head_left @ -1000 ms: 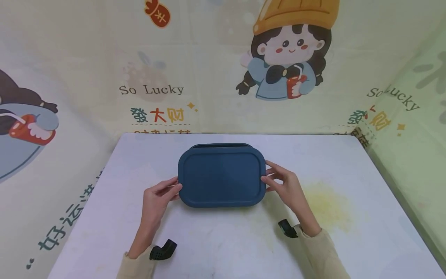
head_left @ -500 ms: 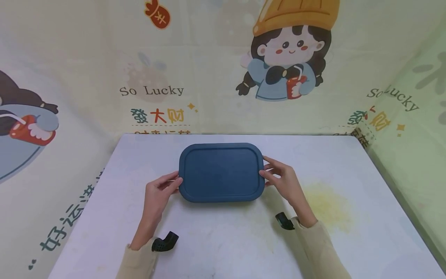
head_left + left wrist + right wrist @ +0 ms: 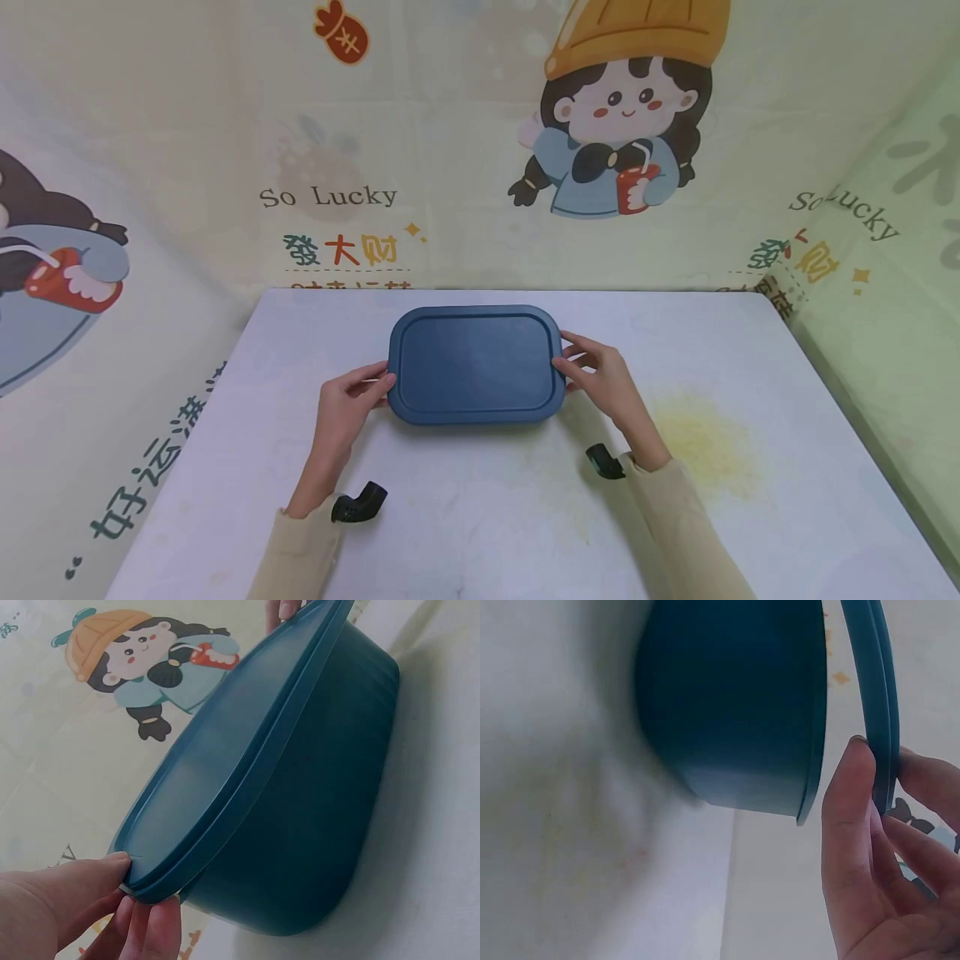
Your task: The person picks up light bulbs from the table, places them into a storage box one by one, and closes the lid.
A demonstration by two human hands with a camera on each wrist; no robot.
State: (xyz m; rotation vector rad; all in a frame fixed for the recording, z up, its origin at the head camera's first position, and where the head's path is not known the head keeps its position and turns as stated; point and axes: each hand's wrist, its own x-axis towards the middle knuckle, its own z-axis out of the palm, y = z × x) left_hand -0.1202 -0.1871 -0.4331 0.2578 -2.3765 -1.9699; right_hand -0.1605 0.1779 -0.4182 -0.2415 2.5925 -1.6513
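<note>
A dark blue rounded rectangular lid (image 3: 476,367) is held level between both hands. My left hand (image 3: 347,408) pinches its left end, thumb on top and fingers beneath. At the opposite end, my right hand (image 3: 603,379) grips the lid's edge between thumb and fingers. Below the lid stands a deep box (image 3: 315,787) of the same blue, hidden from the head view. In the right wrist view a gap separates the lid from the box's rim (image 3: 814,712). Whether the lid touches the box near the left end I cannot tell.
The box stands on a white table (image 3: 465,508), which has a yellowish stain (image 3: 705,442) on the right. A printed cloth (image 3: 450,150) with cartoon figures and lettering hangs behind the table and along both sides.
Both hands have carried the lid away from me, toward the table's back edge. A second's-old strip of the box's far rim showing behind the lid is now covered.
</note>
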